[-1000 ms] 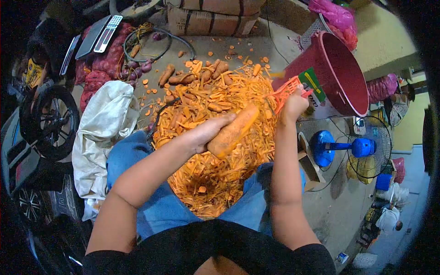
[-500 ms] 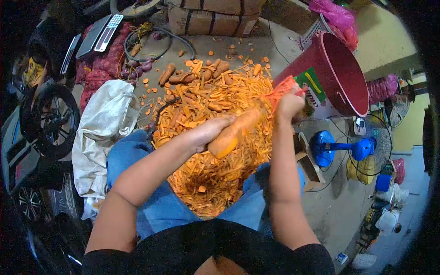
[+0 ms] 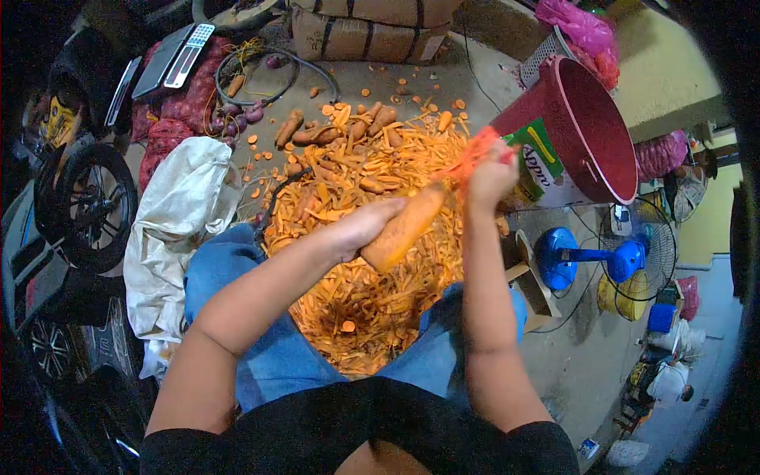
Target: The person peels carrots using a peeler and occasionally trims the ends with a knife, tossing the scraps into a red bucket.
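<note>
My left hand (image 3: pixel 366 228) is wrapped round the thick end of a large carrot (image 3: pixel 405 231), whose bright orange side is mostly bare of skin. The carrot's darker tip points up and to the right. In my right hand (image 3: pixel 492 180) is a red-orange peeler (image 3: pixel 473 152), blurred by motion, close to that tip. Below both hands spreads a broad heap of orange peelings (image 3: pixel 372 293) between my knees. Several unpeeled carrots (image 3: pixel 317 134) lie at the heap's far edge.
A dark red bucket (image 3: pixel 546 103) lies tilted at the right, beside a blue fan (image 3: pixel 558 257). White sacking (image 3: pixel 178 206) and red net bags of onions (image 3: pixel 170 134) are at the left. Strapped bales (image 3: pixel 368 36) stand behind. A motorbike wheel (image 3: pixel 95 198) is far left.
My right hand and the peeler have moved slightly left and closer to the carrot's tip. The carrot has turned a little in my left hand, which stays in place.
</note>
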`<state>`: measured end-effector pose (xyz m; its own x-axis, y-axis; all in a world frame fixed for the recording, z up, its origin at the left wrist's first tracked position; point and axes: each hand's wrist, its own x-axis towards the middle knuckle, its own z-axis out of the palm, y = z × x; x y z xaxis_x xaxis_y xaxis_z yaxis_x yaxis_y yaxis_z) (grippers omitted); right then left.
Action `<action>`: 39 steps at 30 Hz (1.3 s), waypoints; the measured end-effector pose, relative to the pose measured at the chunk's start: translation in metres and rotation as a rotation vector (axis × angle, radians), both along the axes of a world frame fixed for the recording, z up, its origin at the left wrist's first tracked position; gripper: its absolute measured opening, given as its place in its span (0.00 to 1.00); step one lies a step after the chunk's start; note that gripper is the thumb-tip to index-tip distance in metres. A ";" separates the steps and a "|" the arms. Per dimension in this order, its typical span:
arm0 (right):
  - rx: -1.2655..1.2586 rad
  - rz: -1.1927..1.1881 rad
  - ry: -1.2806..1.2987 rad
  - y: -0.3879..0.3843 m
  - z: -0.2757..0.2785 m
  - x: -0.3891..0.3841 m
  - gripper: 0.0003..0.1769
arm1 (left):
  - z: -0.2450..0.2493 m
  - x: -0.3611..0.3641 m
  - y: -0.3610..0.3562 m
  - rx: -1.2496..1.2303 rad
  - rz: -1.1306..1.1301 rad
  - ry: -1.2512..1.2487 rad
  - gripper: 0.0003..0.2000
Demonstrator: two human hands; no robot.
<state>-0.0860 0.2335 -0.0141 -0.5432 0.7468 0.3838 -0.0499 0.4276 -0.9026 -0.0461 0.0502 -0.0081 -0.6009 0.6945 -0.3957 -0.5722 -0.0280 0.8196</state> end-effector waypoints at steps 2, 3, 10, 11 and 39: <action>-0.054 -0.190 -0.029 0.036 -0.016 -0.005 0.11 | 0.006 0.006 -0.001 -0.039 -0.024 -0.039 0.17; -0.053 -0.193 -0.024 0.031 -0.008 -0.003 0.11 | 0.006 0.004 -0.002 -0.038 -0.027 -0.033 0.17; -0.071 0.403 0.028 -0.089 0.032 0.049 0.11 | -0.009 -0.011 0.000 0.162 0.304 -0.509 0.18; -0.070 0.402 0.027 -0.087 0.030 0.047 0.11 | -0.011 -0.010 -0.001 0.163 0.303 -0.510 0.18; -0.352 0.112 0.140 -0.013 0.013 0.012 0.11 | -0.003 -0.021 -0.013 0.146 0.255 -0.356 0.17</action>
<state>-0.0744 0.2207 -0.0007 -0.5893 0.7852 0.1905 -0.2113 0.0777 -0.9743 -0.0675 0.0376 -0.0115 -0.6039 0.6062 -0.5175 -0.7775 -0.3050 0.5500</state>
